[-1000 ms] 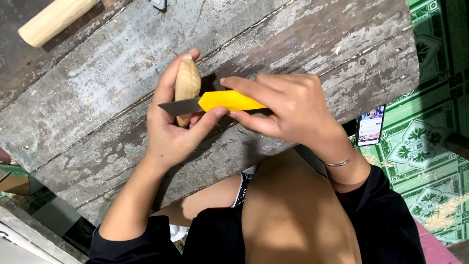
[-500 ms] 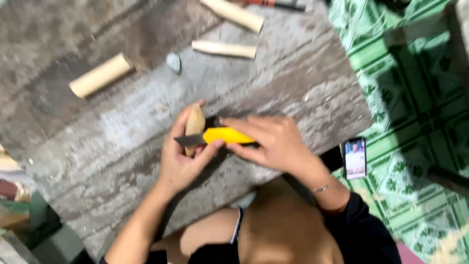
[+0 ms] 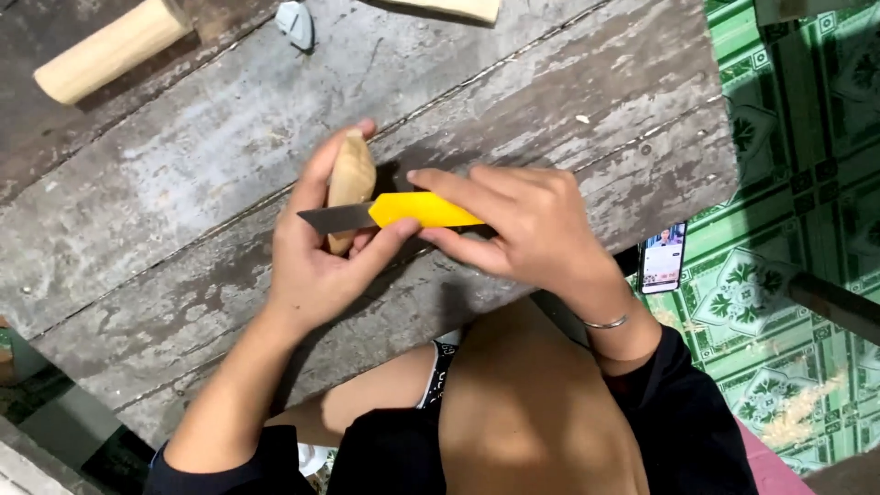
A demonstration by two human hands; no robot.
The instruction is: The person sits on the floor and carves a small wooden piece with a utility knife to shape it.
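Note:
My left hand (image 3: 316,252) grips a small pale wooden piece (image 3: 351,179), rounded at the top, held upright over the worn grey plank table (image 3: 183,183). My right hand (image 3: 522,225) holds a yellow-handled knife (image 3: 417,211). Its grey blade (image 3: 335,218) lies across the wooden piece, pointing left. My left thumb presses against the yellow handle near the blade. A thin metal bangle sits on my right wrist.
A pale wooden dowel (image 3: 115,48) lies at the table's far left. A small grey stone-like piece (image 3: 295,23) and another wood piece (image 3: 449,7) lie at the top edge. A phone (image 3: 663,257) with a lit screen rests on the green patterned floor (image 3: 807,183) beside the table.
The view has shifted and drawn closer, so the far wooden pieces sit near the top edge. Both hands keep the same hold on the wooden piece and the knife.

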